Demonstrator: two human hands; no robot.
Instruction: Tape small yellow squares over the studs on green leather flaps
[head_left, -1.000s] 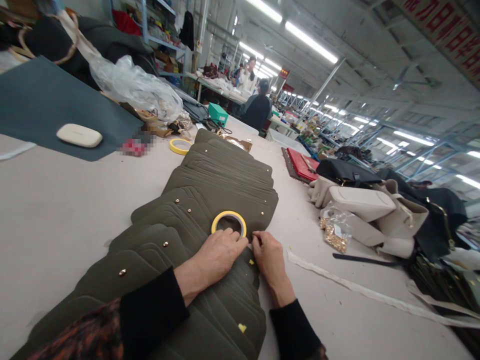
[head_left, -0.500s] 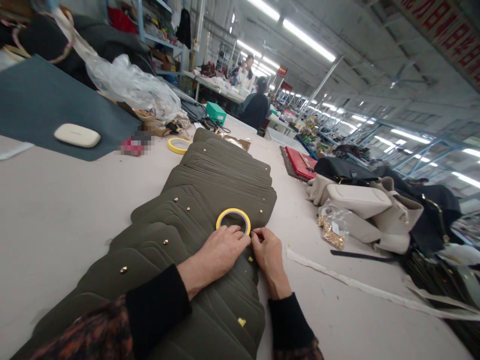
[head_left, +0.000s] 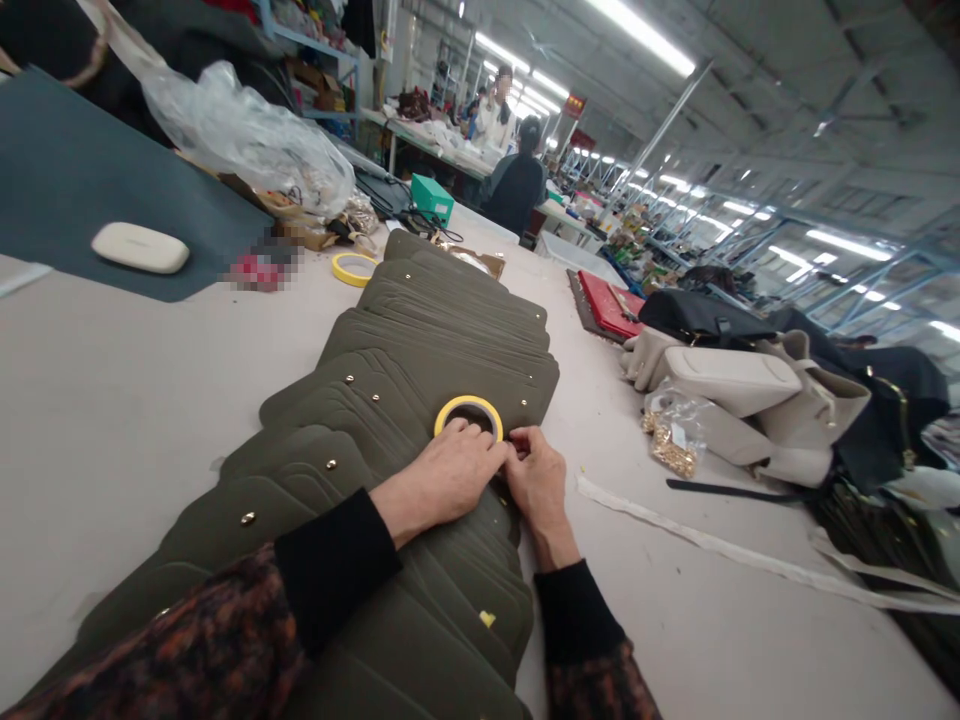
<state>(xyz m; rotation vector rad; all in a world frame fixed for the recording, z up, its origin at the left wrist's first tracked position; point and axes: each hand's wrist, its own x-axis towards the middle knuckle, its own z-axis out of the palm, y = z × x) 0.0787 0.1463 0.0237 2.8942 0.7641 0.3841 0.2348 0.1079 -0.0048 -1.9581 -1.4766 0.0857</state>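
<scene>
Overlapping olive-green panels [head_left: 442,350] with small gold studs lie fanned out across the pale table. A yellow tape roll [head_left: 471,403] rests on them, just beyond my hands. My left hand [head_left: 457,470] lies at the roll's near edge, fingers bent and pressed down; what they hold, if anything, is hidden. My right hand [head_left: 538,482] touches it fingertip to fingertip, thumb and finger pinched at the panels' right edge on something too small to make out. A yellow tape scrap [head_left: 487,620] sticks to a nearer panel.
On the right are beige bags [head_left: 731,380], a bag of gold fittings [head_left: 673,440] and a white strip [head_left: 705,543]. Another tape roll [head_left: 354,268], a cream case [head_left: 140,248] and clear plastic [head_left: 247,140] lie at the left. Two people are in the background.
The view has shifted slightly. The yellow scrap near my right hand is now mostly out of sight. Both hands stay beside the tape roll, with their fingertips now closer together.
</scene>
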